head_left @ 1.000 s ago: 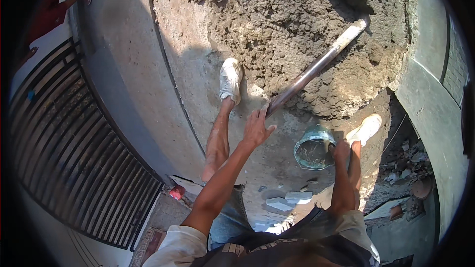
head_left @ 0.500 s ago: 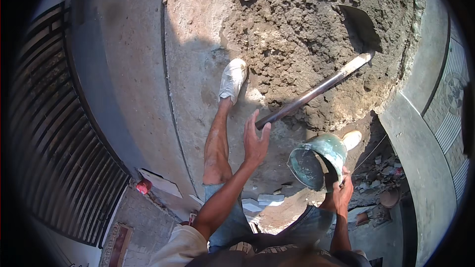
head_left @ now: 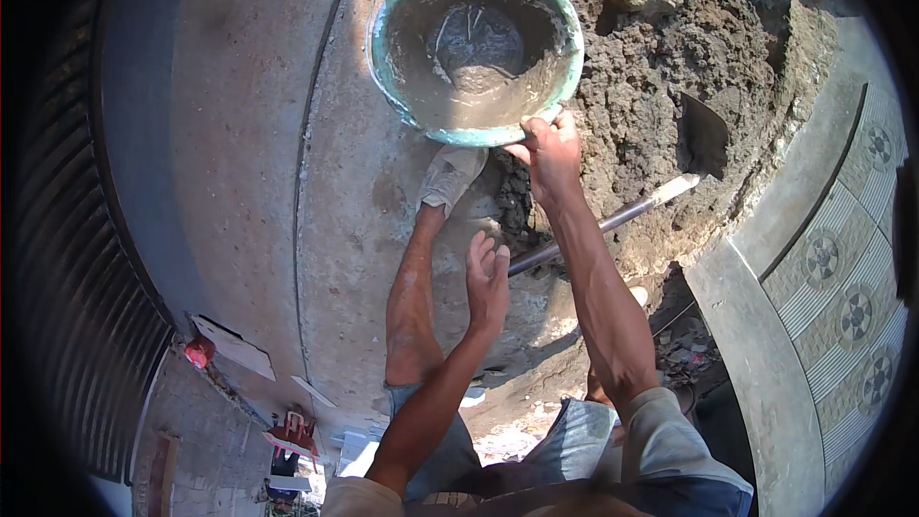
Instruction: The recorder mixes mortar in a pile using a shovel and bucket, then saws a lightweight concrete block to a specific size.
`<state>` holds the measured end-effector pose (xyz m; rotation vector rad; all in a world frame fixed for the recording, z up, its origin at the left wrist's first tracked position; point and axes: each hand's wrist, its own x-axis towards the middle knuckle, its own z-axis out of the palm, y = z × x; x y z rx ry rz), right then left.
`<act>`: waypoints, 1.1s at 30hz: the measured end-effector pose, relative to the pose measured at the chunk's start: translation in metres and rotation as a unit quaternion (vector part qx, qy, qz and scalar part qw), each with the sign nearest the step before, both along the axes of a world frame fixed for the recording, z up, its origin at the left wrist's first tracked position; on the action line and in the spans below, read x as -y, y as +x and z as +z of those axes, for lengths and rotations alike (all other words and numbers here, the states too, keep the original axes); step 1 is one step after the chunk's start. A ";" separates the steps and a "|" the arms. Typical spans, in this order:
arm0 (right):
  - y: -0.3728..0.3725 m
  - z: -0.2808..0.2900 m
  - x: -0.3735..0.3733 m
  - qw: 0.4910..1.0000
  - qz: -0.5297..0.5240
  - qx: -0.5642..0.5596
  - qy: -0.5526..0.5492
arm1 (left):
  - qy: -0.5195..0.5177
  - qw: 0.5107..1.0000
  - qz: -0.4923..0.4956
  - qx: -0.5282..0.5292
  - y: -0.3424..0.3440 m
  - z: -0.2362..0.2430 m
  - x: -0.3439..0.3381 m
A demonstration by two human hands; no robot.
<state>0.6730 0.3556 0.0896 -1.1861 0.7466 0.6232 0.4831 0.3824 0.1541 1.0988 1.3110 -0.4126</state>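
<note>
My right hand (head_left: pixel 553 155) grips the near rim of a green, mud-caked bucket (head_left: pixel 407 101), held high toward the top middle with its inside facing me and some grey residue in it. My left hand (head_left: pixel 488 287) is open, fingers loosely curved, just left of the near end of a shovel's metal handle (head_left: pixel 608 222). The shovel's dark blade (head_left: pixel 706 134) rests in a heap of lumpy grey-brown wet mix (head_left: pixel 651 72). My left foot in a white shoe (head_left: pixel 445 177) stands below the bucket; my right shoe is mostly hidden behind my right forearm.
Dark gate bars (head_left: pixel 72 249) line the left side over a grey concrete strip (head_left: pixel 220 115). A pale board (head_left: pixel 235 345) and a small red object (head_left: pixel 199 352) lie lower left. A raised concrete edge (head_left: pixel 737 325) and patterned tiles (head_left: pixel 852 316) run along the right, beside rubble (head_left: pixel 684 354).
The bucket has risen from beside my right foot to the top middle, carried by my right hand. My left hand has let go of the shovel handle and dropped slightly lower.
</note>
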 end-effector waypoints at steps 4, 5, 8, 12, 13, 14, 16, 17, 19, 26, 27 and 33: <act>0.011 -0.073 -0.054 0.998 -0.023 -0.049 -0.027 | -0.017 1.000 0.007 -0.013 0.005 0.003 -0.009; 0.007 -0.088 -0.049 0.997 -0.026 -0.052 -0.042 | -0.023 1.000 0.006 -0.016 0.007 0.003 -0.007; -0.034 -0.080 -0.010 0.995 -0.031 -0.074 -0.068 | -0.025 0.998 -0.028 -0.051 0.004 0.000 -0.008; -0.082 -0.008 0.112 0.952 -0.046 -0.005 -0.304 | 0.094 0.967 -0.236 -0.006 -0.026 -0.021 0.000; -0.102 -0.004 0.159 0.942 -0.095 0.009 -0.321 | 0.075 0.967 -0.242 0.004 -0.029 -0.023 0.008; -0.113 0.003 0.186 0.923 -0.138 -0.062 -0.352 | 0.138 0.921 -0.364 -0.019 -0.032 -0.027 0.012; -0.141 -0.012 0.242 0.914 -0.155 -0.204 -0.314 | 0.192 0.855 -0.481 -0.019 -0.026 -0.051 0.032; -0.148 -0.020 0.249 0.914 -0.161 -0.269 -0.257 | 0.177 0.791 -0.585 -0.012 -0.021 -0.069 0.037; -0.156 -0.050 0.241 0.922 -0.121 -0.300 -0.213 | 0.157 0.707 -0.690 -0.004 -0.021 -0.091 0.047; -0.166 -0.080 0.276 0.901 -0.074 -0.161 -0.395 | 0.079 0.728 -0.677 0.070 -0.042 -0.033 0.137; -0.159 -0.064 0.289 0.907 -0.102 -0.141 -0.383 | 0.077 0.748 -0.656 0.065 -0.037 -0.012 0.156; -0.100 0.040 0.358 0.966 -0.222 -0.123 -0.058 | 0.012 0.826 -0.555 0.098 -0.013 0.072 0.222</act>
